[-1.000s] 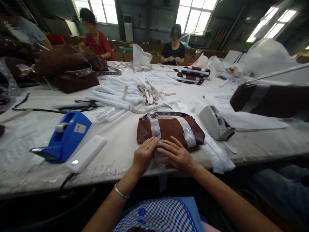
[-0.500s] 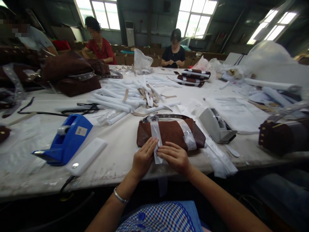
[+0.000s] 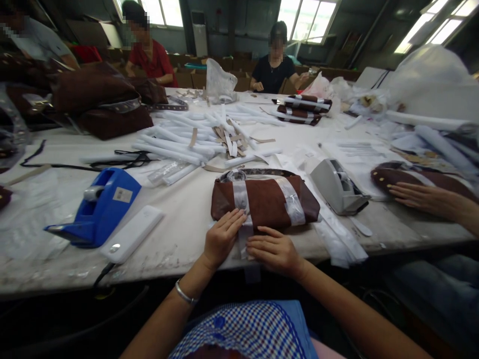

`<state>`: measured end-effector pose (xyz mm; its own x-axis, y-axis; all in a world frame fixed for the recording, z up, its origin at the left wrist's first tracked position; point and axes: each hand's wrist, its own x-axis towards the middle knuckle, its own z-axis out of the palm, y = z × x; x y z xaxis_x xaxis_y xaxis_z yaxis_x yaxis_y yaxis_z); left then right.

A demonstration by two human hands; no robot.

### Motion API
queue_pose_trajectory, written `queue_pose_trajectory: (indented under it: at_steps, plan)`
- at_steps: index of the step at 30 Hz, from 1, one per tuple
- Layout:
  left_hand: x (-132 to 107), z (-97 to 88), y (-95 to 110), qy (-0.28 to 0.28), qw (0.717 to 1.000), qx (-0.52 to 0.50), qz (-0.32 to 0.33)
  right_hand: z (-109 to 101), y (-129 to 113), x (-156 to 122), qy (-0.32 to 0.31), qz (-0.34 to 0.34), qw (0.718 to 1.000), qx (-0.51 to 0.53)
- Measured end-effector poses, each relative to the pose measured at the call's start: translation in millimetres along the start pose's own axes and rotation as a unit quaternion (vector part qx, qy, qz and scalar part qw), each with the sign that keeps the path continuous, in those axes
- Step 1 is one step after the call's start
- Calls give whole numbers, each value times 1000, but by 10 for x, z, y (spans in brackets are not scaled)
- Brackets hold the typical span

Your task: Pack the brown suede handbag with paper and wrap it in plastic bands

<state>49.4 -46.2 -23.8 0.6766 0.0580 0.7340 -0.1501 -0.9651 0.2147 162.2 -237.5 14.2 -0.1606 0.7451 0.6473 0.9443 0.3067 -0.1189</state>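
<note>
A brown suede bag (image 3: 265, 199) lies flat on the white table (image 3: 179, 219) in front of me, with two clear plastic strips wrapped over it. My left hand (image 3: 222, 237) rests with fingers stretched flat on the bag's near edge, over the left strip (image 3: 242, 199). My right hand (image 3: 275, 249) lies beside it, fingers pressed on the strip's loose lower end at the table edge. Neither hand lifts anything.
A blue tape dispenser (image 3: 99, 207) and a white flat device (image 3: 132, 234) sit left; a grey tape dispenser (image 3: 339, 187) right. A co-worker's hand (image 3: 415, 194) rests on another brown bag (image 3: 396, 177). White rolled papers (image 3: 183, 142), more bags and seated people farther back.
My right hand slid down toward the table edge along the strip. The co-worker's brown bag at right was lowered and laid flat, a hand now on it.
</note>
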Motion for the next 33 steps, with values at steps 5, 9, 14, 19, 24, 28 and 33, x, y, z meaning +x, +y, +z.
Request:
queue_pose_trajectory:
  at_steps: [5, 9, 14, 19, 24, 28, 33]
  plan:
    - [18, -24, 13, -16, 1000, -1, -3, -89, 15, 57, 39, 66, 997, 30]
    - [17, -19, 9, -14, 1000, 1, 0, 5, 127, 176, 34, 105, 993, -51]
    - [9, 5, -8, -13, 1000, 2, 5, 146, 239, 234, -26, 155, 984, -84]
    - [33, -93, 18, -53, 998, -32, -7, 206, 238, 187, -29, 166, 980, -108]
    - [76, -217, 68, -124, 989, -75, -39, 286, 227, 185, -23, 176, 977, -122]
    - [37, -130, 40, -71, 997, -28, -25, 243, 212, 118, -13, 162, 980, -114]
    - [-9, -54, 19, -69, 997, -12, -18, 10, -55, -297, -45, 82, 994, -63]
